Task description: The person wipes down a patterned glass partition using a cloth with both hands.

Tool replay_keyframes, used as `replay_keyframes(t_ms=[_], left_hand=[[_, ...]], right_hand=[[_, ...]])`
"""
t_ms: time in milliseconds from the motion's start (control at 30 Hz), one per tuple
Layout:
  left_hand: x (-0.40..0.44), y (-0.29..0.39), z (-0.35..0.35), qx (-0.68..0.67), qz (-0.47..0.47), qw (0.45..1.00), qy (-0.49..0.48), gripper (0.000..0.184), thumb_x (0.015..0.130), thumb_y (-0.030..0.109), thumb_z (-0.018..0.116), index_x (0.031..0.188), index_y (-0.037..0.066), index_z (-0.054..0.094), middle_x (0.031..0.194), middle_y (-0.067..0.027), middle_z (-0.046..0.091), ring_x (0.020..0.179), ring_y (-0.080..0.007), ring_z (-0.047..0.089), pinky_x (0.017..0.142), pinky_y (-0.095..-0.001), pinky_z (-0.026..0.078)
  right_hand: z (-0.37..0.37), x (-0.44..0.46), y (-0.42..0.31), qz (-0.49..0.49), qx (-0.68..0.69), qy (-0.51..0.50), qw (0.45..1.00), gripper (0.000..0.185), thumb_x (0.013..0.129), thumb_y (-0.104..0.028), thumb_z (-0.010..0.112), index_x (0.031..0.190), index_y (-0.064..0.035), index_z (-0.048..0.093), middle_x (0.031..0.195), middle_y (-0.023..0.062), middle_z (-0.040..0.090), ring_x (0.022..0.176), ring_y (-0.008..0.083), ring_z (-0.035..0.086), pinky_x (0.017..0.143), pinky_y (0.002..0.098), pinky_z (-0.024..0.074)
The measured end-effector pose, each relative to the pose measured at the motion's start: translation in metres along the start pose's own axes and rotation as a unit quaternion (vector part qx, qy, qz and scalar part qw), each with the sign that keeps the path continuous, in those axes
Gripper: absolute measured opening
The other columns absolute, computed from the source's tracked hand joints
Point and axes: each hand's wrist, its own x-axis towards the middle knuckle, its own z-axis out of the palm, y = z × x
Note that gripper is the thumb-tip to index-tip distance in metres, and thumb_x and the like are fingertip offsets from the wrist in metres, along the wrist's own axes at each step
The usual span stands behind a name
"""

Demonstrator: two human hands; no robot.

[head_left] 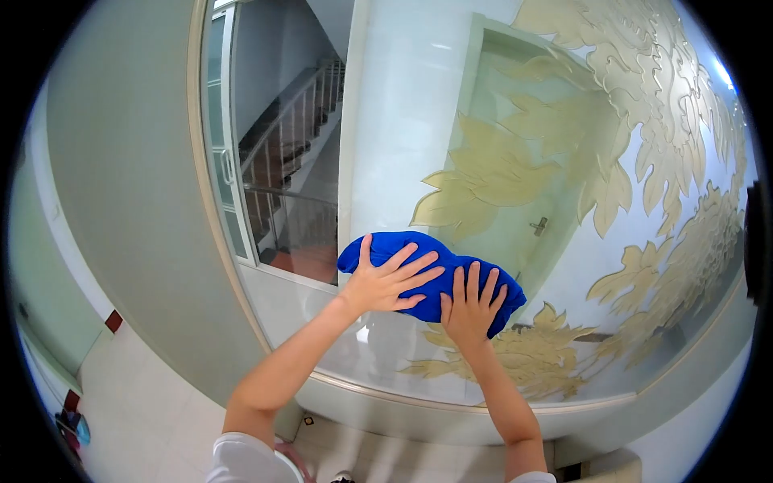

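Note:
A folded blue cloth [439,262] lies pressed flat against a glass panel [394,105] decorated with gold leaf shapes. My left hand [386,278] is spread over the cloth's left part, fingers apart and pointing up and right. On its right part rests my right hand [471,306], with fingers stretched upward and the palm near the lower edge. Both palms push the cloth onto the glass rather than gripping it. The glass behind the cloth is hidden.
A beige frame [229,233] borders the glass. Stairs with a railing [298,121] and a green door [515,153] show in the panel. Below are a tiled floor [153,402], part of a pink-and-white round container [294,460] and a shoe tip [343,476].

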Motion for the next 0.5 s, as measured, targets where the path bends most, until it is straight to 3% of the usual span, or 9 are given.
replay_keyframes(t_ms=[433, 500], left_hand=[[0.024, -0.028, -0.020, 0.001, -0.032, 0.999, 0.006, 0.054, 0.080, 0.057, 0.059, 0.130, 0.036, 0.058, 0.144, 0.0061, 0.046, 0.136, -0.0216, 0.035, 0.099, -0.0734, 0.013], [0.027, -0.030, -0.022, -0.025, -0.053, 0.998, -0.002, 0.058, 0.081, 0.053, 0.060, 0.135, 0.036, 0.052, 0.149, 0.0068, 0.040, 0.140, -0.0184, 0.031, 0.103, -0.0725, 0.010]], right_hand=[[-0.013, 0.053, -0.014, 0.022, 0.009, 0.031, 0.999, 0.048, 0.094, -0.040, 0.046, 0.136, -0.0152, 0.053, 0.148, 0.0103, 0.042, 0.135, 0.0419, 0.034, 0.107, 0.0600, 0.0211], [-0.016, 0.059, -0.016, 0.030, 0.013, 0.034, 0.999, 0.049, 0.094, -0.039, 0.047, 0.136, -0.0138, 0.053, 0.148, 0.0109, 0.041, 0.136, 0.0422, 0.033, 0.107, 0.0601, 0.0209]])
